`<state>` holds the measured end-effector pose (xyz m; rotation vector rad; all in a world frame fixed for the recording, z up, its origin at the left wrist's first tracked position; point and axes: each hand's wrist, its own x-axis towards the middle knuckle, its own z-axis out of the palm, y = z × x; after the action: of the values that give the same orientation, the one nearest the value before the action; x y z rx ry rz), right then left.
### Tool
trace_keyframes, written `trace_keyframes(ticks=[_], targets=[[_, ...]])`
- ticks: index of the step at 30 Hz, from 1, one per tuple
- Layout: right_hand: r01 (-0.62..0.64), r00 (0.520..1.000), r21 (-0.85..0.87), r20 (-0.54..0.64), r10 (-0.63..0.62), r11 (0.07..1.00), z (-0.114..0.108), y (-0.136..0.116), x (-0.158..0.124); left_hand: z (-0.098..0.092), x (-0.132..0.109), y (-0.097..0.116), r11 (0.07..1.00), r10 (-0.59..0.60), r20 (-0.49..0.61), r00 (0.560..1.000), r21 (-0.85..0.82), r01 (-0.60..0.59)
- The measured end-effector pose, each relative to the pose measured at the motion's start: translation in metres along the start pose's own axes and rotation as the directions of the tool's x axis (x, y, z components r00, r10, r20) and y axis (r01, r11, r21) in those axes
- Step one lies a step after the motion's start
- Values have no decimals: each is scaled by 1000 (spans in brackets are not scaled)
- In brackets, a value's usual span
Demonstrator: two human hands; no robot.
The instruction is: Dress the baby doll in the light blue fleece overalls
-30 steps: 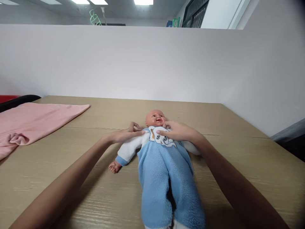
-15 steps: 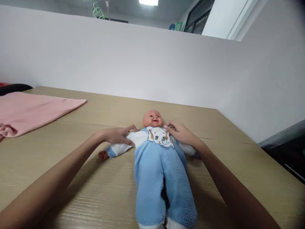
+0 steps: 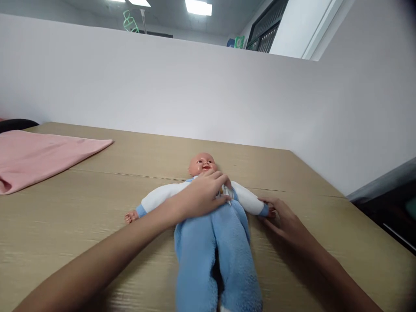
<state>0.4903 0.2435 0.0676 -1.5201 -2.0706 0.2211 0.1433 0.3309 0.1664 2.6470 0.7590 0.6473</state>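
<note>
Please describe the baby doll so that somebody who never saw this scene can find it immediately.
On the wooden table, right of the pink cloth, lies the baby doll on its back. It is the only figure there, dressed in blue fleece with white sleeves, the left hand resting on its chest.

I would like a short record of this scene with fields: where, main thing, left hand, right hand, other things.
where: a wooden table in front of a white partition wall
main thing: a baby doll in a blue and white fleece suit, lying on its back, arms spread
left hand: left hand lies flat on the doll's chest
right hand: right hand is at the cuff of the doll's sleeve, fingers touching it
other things: a pink cloth lies on the table at the far left
</note>
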Motion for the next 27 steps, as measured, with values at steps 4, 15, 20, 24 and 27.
trace_keyframes(ticks=[4, 15, 20, 24, 27], targets=[[-32, 997, -42, -67, 29, 999, -7, 3, 3, 46, 44, -17, 986, 1, 79, 997, 167, -15], [-236, 899, 559, -185, 397, 795, -13, -7, 15, 55, 42, -25, 972, 48, 89, 995, 224, -67], [-132, 823, 591, -382, 420, 796, 1, -45, 46, 50, 42, -24, 968, 115, 87, 990, 216, -131], [-65, 807, 570, -452, 379, 819, 14, -69, 72, 45, 38, -29, 943, 329, 39, 944, 33, -330], [-52, 865, 483, -415, 281, 874, 25, -81, 76, 43, 33, -32, 905, 424, -28, 905, -26, -425]])
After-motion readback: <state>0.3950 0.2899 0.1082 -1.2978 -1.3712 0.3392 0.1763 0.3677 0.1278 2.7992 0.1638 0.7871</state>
